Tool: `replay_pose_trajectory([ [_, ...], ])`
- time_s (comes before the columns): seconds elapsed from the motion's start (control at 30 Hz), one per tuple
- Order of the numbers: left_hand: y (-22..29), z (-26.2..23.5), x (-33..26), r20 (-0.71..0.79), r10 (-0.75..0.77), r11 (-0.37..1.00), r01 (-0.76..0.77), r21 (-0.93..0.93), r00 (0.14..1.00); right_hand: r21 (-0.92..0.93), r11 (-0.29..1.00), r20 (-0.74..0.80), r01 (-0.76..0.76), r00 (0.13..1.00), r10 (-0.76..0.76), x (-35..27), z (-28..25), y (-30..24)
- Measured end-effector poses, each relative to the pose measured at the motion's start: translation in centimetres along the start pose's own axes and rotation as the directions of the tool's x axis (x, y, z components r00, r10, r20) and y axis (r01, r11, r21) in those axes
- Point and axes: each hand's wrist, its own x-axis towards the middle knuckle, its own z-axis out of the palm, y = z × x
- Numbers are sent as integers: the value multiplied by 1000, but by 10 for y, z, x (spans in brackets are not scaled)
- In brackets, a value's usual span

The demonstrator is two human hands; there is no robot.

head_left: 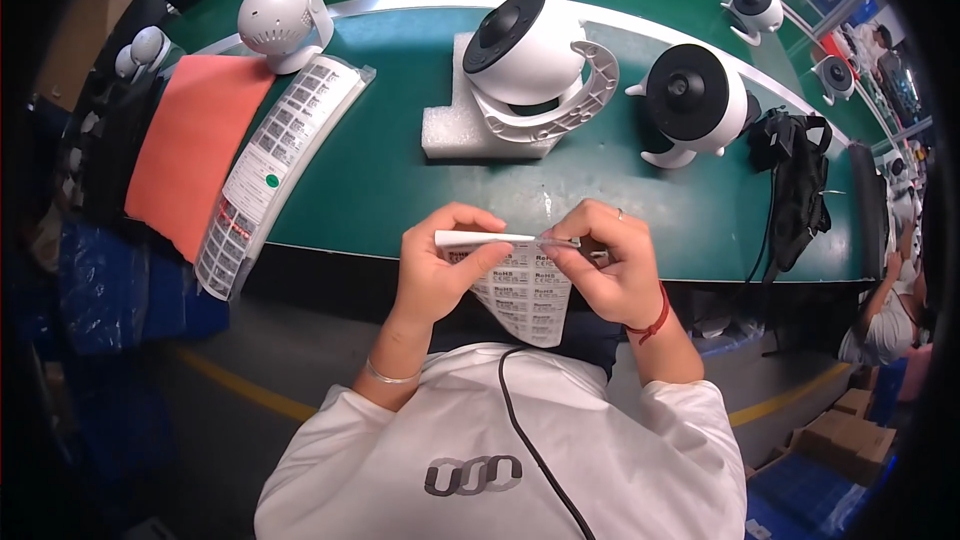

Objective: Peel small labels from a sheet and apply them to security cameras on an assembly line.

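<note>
Two small white rounded plastic housings [140, 48] stand at the far left, beyond a flat orange-red sheet [197, 155] lying on the green tabletop [360, 185]. Along that sheet's right side lies a long stack of printed label sheets in a clear sleeve [255, 190], marked with a round green sticker [272, 181]; its near end reaches past the table's front edge. At its upper end stands a white ball-shaped unit with a perforated face [278, 22]. Next comes the left hand [425, 260], a silver bangle [391, 377] on its wrist, thumb and fingers closed on the upper edge of a sheet of small printed white labels [540, 305]. This sheet hangs below the hands, in front of the person's body and near the table edge, its top bent over. Behind it, on the table, a white foam block [450, 130] bears a large white ball-shaped camera with a black face [530, 60], tilted on its side. The right hand [618, 258], with a red cord bracelet [655, 315] at the wrist, pinches the label sheet's upper right corner between thumb and index finger. Farther right stand a second white camera with a round black front [690, 95] and a bundle of black straps and cable [800, 185].
</note>
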Motion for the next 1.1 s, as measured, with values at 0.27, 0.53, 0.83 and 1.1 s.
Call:
replay_pose_trajectory([
  [0.27, -6, -5, 1, -10, 7, 998, -6, 60, 1000, 60, 992, -336, -109, 934, 122, -8, -12, 11],
  [0.53, -7, -5, 6, -68, 35, 990, -26, 137, 997, -407, 867, -267, -289, 945, 189, -29, -55, -9],
  [0.83, -6, 0, 11, -49, 29, 982, -20, 189, 998, -398, 917, -194, -12, 978, -72, -27, -59, -29],
  [1.1, -5, 1, 8, -1, 18, 973, -18, 229, 1000, -337, 918, -86, 209, 964, -252, -4, -29, -11],
])
